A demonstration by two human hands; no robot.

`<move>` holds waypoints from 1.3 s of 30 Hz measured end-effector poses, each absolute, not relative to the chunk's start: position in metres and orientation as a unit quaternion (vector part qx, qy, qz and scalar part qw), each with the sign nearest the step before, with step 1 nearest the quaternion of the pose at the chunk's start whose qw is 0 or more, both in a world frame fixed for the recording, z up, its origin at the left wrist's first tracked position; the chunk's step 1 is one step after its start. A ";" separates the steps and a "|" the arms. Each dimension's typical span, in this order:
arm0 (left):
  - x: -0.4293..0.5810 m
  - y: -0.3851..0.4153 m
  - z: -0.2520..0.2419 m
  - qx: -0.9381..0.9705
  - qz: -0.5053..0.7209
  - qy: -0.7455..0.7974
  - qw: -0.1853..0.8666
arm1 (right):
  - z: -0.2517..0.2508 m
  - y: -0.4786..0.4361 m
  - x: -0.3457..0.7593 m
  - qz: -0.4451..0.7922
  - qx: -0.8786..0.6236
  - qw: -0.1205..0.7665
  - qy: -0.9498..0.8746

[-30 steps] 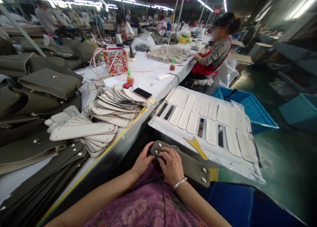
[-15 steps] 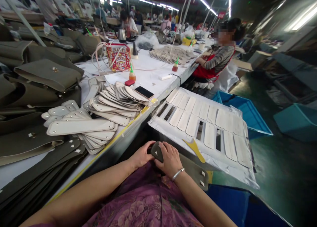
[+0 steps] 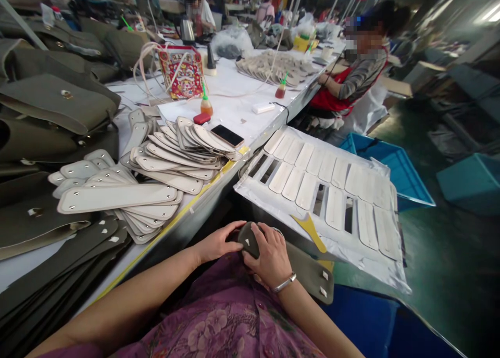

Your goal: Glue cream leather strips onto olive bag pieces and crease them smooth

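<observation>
A long olive-green leather strap piece (image 3: 308, 272) with small white tabs lies across my lap. My right hand (image 3: 269, 256), with a silver bracelet at the wrist, presses down on its rounded left end, fingers curled over it. My left hand (image 3: 216, 242) grips the same end from the left side, fingers closed round its edge. A white board (image 3: 250, 194) holding several cream oblong pieces (image 3: 336, 207) sits just beyond my hands, with a yellow scraper (image 3: 310, 230) on it.
The white worktable (image 3: 234, 116) on my left carries a fanned pile of cream strap pieces (image 3: 156, 165), dark olive strips (image 3: 58, 259), olive bags (image 3: 58, 108), a phone (image 3: 227, 136) and glue bottles. A seated co-worker in red (image 3: 347, 87) works farther along. Blue crates (image 3: 390, 165) stand on the floor.
My hands have stayed on the strap's end; the right hand has slid further over it, covering more of the rounded tip. The view has tilted down slightly.
</observation>
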State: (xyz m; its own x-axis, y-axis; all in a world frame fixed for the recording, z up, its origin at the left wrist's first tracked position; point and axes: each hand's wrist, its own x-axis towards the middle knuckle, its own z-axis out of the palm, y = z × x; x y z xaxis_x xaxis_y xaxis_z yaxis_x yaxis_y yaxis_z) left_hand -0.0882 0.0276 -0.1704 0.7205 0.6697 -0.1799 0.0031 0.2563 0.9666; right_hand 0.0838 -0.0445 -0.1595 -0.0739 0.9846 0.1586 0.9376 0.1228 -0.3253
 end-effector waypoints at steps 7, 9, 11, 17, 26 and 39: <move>-0.087 0.010 -0.186 0.508 0.283 0.271 0.767 | -0.158 -0.044 0.081 0.080 -0.660 0.159 -0.730; -0.083 0.004 -0.186 0.482 0.302 0.288 0.771 | -0.158 -0.044 0.081 0.081 -0.660 0.160 -0.730; -0.080 0.001 -0.184 0.468 0.313 0.307 0.767 | -0.158 -0.044 0.082 0.082 -0.659 0.161 -0.730; -0.068 -0.006 -0.171 0.477 0.338 0.381 0.716 | -0.157 -0.044 0.082 0.096 -0.662 0.144 -0.730; -0.063 -0.009 -0.172 0.487 0.360 0.403 0.686 | -0.151 -0.041 0.095 0.147 -0.635 0.150 -0.743; -0.077 -0.020 -0.208 0.478 0.381 0.287 0.738 | -0.160 -0.046 0.097 0.107 -0.595 0.126 -0.787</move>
State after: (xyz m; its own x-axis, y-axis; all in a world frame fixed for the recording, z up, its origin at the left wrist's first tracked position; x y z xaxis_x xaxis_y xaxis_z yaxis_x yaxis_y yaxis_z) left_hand -0.0773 -0.0197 -0.2078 0.5457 0.8359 -0.0597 -0.2880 0.2539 0.9234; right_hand 0.0973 -0.0461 -0.1598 -0.2601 0.9629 0.0716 0.9091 0.2691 -0.3180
